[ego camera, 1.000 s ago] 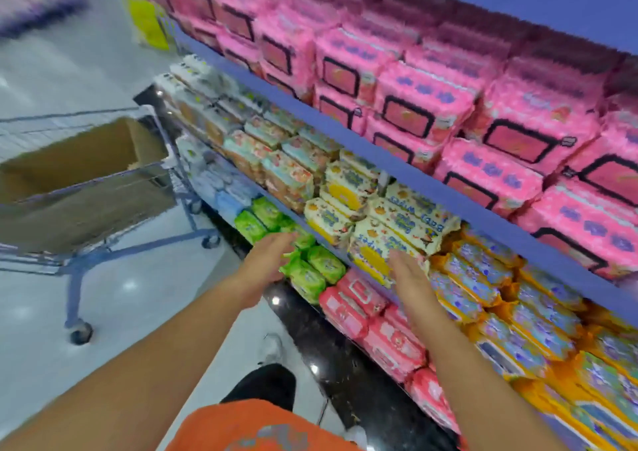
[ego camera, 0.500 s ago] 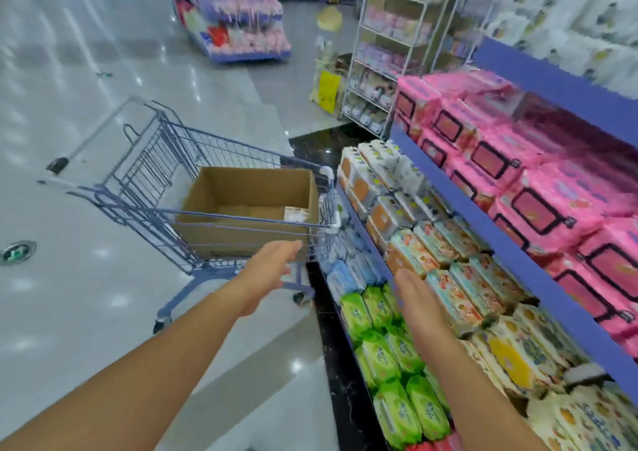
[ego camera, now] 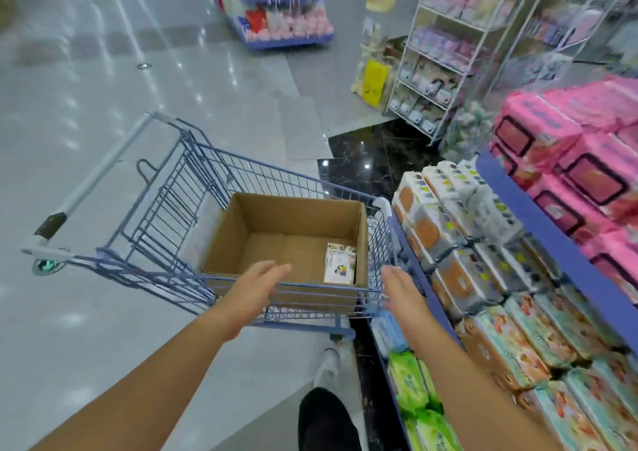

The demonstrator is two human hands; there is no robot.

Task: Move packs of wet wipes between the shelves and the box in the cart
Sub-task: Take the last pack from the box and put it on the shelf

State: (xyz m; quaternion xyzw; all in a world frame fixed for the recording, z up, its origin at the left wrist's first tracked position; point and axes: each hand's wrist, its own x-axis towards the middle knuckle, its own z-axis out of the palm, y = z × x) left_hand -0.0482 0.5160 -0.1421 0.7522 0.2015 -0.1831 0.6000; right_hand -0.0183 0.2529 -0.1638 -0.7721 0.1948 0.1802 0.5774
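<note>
A blue wire cart (ego camera: pixel 165 209) stands in front of me with an open cardboard box (ego camera: pixel 300 215) inside it. One white pack of wet wipes (ego camera: pixel 340 263) stands against the box's right wall. My left hand (ego camera: pixel 257 283) reaches over the cart's near rim, fingers straight, holding nothing. My right hand (ego camera: pixel 402 291) is stretched out beside the cart's right corner, also with nothing in it. To the right, blue shelves (ego camera: pixel 538 222) hold many wipe packs: orange and white ones (ego camera: pixel 445 229), teal ones (ego camera: pixel 538 333), green ones (ego camera: pixel 411 381) low down, pink ones (ego camera: pixel 587 160) above.
Shiny grey floor tiles (ego camera: pixel 103 70) spread to the left and behind the cart. A white wire rack (ego camera: pixel 448 60) with goods stands at the far end of the aisle, and a blue display stand (ego camera: pixel 276 8) farther back. My leg and white shoe (ego camera: pixel 328 364) are below.
My view has swung left from the shelves toward the cart. Both hands have moved away from the shelf packs and now reach toward the box, still holding nothing.
</note>
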